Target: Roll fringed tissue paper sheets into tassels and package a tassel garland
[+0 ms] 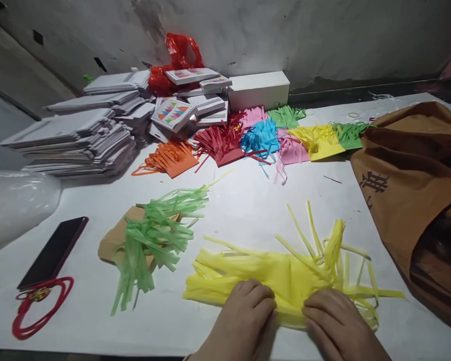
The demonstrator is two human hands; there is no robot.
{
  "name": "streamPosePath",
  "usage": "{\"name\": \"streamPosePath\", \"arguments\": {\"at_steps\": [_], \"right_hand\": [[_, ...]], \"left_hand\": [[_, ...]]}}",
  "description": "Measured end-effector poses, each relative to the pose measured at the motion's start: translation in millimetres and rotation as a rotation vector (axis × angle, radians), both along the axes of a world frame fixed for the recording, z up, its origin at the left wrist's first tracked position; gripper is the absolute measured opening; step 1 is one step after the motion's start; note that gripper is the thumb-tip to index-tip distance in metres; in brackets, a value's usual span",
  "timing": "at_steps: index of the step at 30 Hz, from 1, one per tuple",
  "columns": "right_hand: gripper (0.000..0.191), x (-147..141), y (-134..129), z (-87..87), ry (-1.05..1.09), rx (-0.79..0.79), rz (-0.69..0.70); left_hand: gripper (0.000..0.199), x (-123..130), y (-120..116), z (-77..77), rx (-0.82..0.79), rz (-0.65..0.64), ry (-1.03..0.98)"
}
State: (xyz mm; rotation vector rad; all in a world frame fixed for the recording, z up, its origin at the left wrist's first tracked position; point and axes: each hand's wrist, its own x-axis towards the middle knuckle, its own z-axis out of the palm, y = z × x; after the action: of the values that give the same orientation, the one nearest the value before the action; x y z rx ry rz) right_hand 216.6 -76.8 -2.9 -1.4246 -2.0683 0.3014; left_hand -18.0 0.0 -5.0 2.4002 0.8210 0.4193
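A sheet of yellow tissue paper [281,273] with fringed ends lies near the table's front edge. My left hand [244,318] grips its near edge, fingers curled together. To the right, my right hand [334,321] is closed on the same edge, close to the fringe. Long thin yellow strips spread beyond and to the right of my right hand. The thumbs and the paper under the fingers are mostly hidden. Left of the yellow paper, green fringed tissue [154,230] lies over a tan packet [115,238].
Fringed bundles [223,143] in several colours line the back. Behind them are stacked white packets [71,135], small boxes [173,114], a long white box [259,89] and a red bag [182,52]. A phone [54,250] and red cord [41,311] lie left; brown cloth [406,185] covers the right.
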Motion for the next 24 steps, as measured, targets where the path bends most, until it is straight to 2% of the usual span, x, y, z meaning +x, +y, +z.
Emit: {"name": "streamPosePath", "arguments": {"at_steps": [3, 6, 10, 12, 16, 19, 22, 24], "right_hand": [[0.022, 4.2, 0.8, 1.3, -0.078, 0.116, -0.049], [0.021, 2.1, 3.8, -6.5, -0.097, 0.084, -0.077], [0.027, 0.4, 17.6, -19.5, -0.183, 0.038, -0.251], [0.032, 2.6, 26.4, -25.1, -0.259, 0.033, -0.285], [0.032, 6.7, 39.4, -32.2, -0.352, 0.045, -0.322], [0.03, 6.5, 44.2, -31.2, -0.4, 0.047, -0.375], [0.027, 13.3, 44.5, -24.5, -0.465, 0.035, -0.477], [0.026, 26.6, 41.0, -17.1, -0.565, 0.033, -0.593]], "left_hand": [[0.019, 2.3, 2.2, 5.7, -0.008, 0.023, 0.084], [0.021, 11.4, 11.3, 14.8, -0.017, 0.057, 0.237], [0.026, 30.0, 33.9, 24.8, -0.068, 0.139, 0.538], [0.025, 37.2, 44.9, 26.3, -0.087, 0.18, 0.621], [0.027, 43.9, 56.6, 24.2, -0.089, 0.227, 0.647], [0.028, 45.6, 58.1, 21.6, -0.089, 0.238, 0.657], [0.028, 46.5, 58.1, 19.4, -0.088, 0.237, 0.664], [0.028, 46.6, 58.2, 18.1, -0.088, 0.237, 0.668]]}}
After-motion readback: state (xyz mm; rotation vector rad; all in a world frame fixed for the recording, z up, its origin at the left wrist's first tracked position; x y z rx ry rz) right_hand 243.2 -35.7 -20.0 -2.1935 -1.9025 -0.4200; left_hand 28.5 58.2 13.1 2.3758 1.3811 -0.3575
